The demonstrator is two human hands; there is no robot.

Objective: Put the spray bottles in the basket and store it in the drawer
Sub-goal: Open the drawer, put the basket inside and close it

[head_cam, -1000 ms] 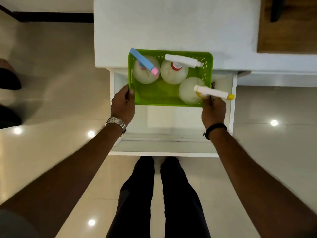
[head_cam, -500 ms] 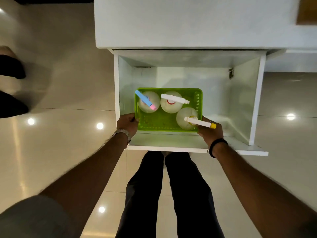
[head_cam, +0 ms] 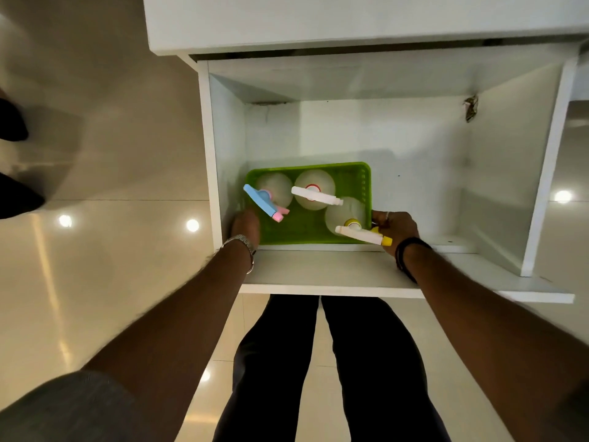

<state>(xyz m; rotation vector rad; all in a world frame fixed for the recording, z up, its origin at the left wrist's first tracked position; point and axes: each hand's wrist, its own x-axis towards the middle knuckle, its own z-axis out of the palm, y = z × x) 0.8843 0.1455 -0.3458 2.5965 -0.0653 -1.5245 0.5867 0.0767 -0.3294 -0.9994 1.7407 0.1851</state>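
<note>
I see both hands, left hand (head_cam: 243, 225) and right hand (head_cam: 395, 227), gripping the green basket (head_cam: 306, 232) of spray bottles (head_cam: 314, 189) inside the open drawer (head_cam: 350, 269).

A glossy beige tiled floor (head_cam: 105, 173) fills the left side of the frame and shows again at the far right edge and along the bottom. Round bright reflections of ceiling lights (head_cam: 192, 225) dot it: two at middle left, one at middle right, and a fainter one at lower centre. A thin grout line runs across the floor at middle left. Two dark shapes (head_cam: 14, 199) sit at the left edge of the frame, one above the other; what they are cannot be told. A white cabinet top (head_cam: 318, 20) spans the upper part of the frame. At bottom centre, a person's legs in dark trousers (head_cam: 328, 371) stand on the tiles.
</note>
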